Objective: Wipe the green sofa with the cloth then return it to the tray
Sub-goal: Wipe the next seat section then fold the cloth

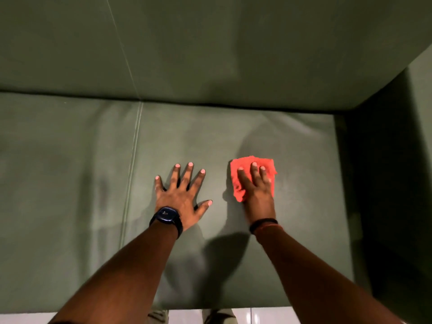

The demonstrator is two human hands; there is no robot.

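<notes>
The green sofa (292, 230) fills the view, its seat cushion below and its backrest above. A crumpled red cloth (240, 169) lies on the right seat cushion. My right hand (256, 188) presses flat on top of the cloth, fingers pointing toward the backrest. My left hand (182, 192) rests flat on the same cushion to the left of the cloth, fingers spread, holding nothing; a dark watch sits on its wrist. No tray is in view.
A seam (132, 164) between two seat cushions runs left of my left hand. The sofa's right armrest (385, 160) rises as a dark wall on the right. White floor tiles (257, 316) and my shoes show along the bottom edge.
</notes>
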